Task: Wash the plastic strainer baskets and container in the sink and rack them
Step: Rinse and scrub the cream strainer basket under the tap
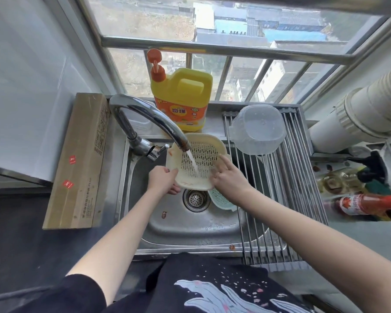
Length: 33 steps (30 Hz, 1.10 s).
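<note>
So the cream strainer basket (198, 161) is held tilted over the sink (178, 224), right under the faucet (145, 123), with water (193, 160) running onto its slotted bottom. The left hand (164, 179) has it by the near-left rim, thumb on top and fingers curled underneath, a proper grip. The right hand (229, 178) is mostly spread out: fingers fairly straight, index finger reaching in to touch the inside on the right, with the rest of the hand against the near-right rim. More bracing than clamping, honestly. Count-wise that's two strainer baskets: the cream one and a pale green strainer basket (221, 198) lying down in the sink just right of the drain (195, 198), partly hidden by the right hand. One clear plastic container (257, 129) sits upside down on the far end of the roll-up rack (278, 199) over the sink's right side. One yellow dish soap jug (182, 99) stands on the far ledge behind the faucet, and a long cardboard box (77, 163) lies left of the sink.
</note>
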Available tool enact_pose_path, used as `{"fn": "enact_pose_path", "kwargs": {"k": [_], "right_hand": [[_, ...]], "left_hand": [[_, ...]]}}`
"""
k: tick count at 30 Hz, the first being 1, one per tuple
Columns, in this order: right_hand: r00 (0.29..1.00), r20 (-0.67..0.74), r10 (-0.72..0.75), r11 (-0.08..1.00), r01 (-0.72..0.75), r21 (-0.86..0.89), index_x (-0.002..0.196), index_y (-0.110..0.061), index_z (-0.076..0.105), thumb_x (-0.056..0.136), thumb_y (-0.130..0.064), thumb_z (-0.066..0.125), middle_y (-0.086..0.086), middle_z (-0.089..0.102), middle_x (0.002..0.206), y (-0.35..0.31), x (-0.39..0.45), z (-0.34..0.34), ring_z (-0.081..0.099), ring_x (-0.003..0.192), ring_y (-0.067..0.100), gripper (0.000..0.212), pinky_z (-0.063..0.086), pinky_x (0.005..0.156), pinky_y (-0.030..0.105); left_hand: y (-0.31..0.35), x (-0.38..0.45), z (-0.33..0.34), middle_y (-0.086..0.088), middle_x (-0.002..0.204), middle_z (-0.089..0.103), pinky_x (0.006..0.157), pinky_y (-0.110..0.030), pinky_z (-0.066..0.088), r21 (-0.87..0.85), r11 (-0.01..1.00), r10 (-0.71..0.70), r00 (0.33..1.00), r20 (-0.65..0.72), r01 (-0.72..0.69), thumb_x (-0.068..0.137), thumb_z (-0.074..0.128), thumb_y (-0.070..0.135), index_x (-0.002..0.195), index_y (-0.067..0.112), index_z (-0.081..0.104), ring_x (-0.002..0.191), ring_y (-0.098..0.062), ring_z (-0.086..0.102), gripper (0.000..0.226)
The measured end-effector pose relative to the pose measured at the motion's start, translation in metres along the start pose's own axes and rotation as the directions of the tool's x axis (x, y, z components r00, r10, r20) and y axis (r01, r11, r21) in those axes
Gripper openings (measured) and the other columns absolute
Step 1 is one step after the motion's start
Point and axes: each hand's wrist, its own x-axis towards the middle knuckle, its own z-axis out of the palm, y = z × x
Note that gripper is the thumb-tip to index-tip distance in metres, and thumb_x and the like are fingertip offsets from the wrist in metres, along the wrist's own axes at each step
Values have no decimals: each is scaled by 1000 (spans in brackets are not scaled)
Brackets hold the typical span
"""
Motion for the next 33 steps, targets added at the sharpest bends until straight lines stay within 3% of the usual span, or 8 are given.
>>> {"fn": "enact_pose_path", "kwargs": {"k": [4, 8, 12, 14, 18, 21, 26, 33], "right_hand": [[984, 97, 147, 886, -175, 430, 131, -12, 44, 83, -16, 51, 7, 55, 133, -30, 10, -15, 33, 139, 25, 49, -12, 112, 60], [986, 17, 167, 640, -122, 759, 136, -16, 39, 76, -23, 46, 4, 60, 125, -53, 18, -15, 50, 123, 25, 61, 14, 115, 44], [976, 98, 193, 933, -214, 291, 144, -9, 34, 90, -16, 45, 8, 44, 146, -18, 8, 7, 29, 141, 21, 56, -18, 112, 53], [955, 126, 267, 942, -286, 173, 142, -5, 35, 91, -15, 46, 12, 43, 145, -14, 9, 6, 26, 141, 26, 53, -22, 106, 57], [987, 52, 153, 853, -159, 497, 144, -10, 32, 86, -10, 50, 10, 49, 140, -39, 19, -9, 41, 133, 22, 61, -2, 117, 44], [997, -4, 75, 864, -63, 500, 143, -12, 36, 94, -14, 44, 9, 47, 144, -26, 16, -3, 41, 134, 21, 50, 19, 113, 35], [982, -183, 53, 973, -10, 230, 67, -8, 66, 72, -6, 30, 8, 66, 62, -21, 9, 10, 66, 61, 26, 36, 53, 65, 31], [996, -47, 79, 997, -78, 18, 97, -13, 73, 73, -16, 46, 9, 73, 94, -29, 11, 19, 67, 100, 31, 37, 46, 92, 42]], "left_hand": [[1, -7, 23, -20, 58, 62, 40, -30, 54, -107, 994, -6, 1000, 0, 6, 92, 52, 15, 74, -9, 56, 37, -20, 61, 30], [-6, -1, 31, -25, 66, 67, 58, -47, 59, -133, 991, 21, 998, -67, -30, 77, 55, 28, 68, -9, 62, 55, -31, 68, 39], [-7, -13, 28, -23, 65, 63, 40, -25, 53, -218, 976, -26, 1000, -9, 23, 97, 46, 12, 83, -6, 55, 39, -17, 63, 24], [-8, -14, 33, -22, 66, 64, 41, -23, 53, -238, 971, -25, 999, 23, 29, 97, 46, 12, 86, -9, 57, 40, -17, 64, 27], [-5, -15, 46, -21, 67, 67, 55, -38, 60, -325, 945, -40, 999, -27, 29, 88, 59, 14, 69, -1, 62, 53, -27, 68, 24], [-7, -23, 49, -16, 62, 69, 50, -28, 57, -407, 910, -56, 996, 68, 79, 91, 58, 13, 80, -6, 66, 52, -24, 69, 23], [-10, -26, 47, -15, 70, 69, 51, -27, 58, -424, 873, -168, 964, 208, 243, 90, 57, 11, 94, 2, 60, 51, -18, 69, 11], [-8, -20, 33, -20, 113, 58, 56, -33, 57, -564, 774, -219, 957, 188, 288, 87, 52, -10, 112, 4, 43, 91, -34, 65, 29]]}}
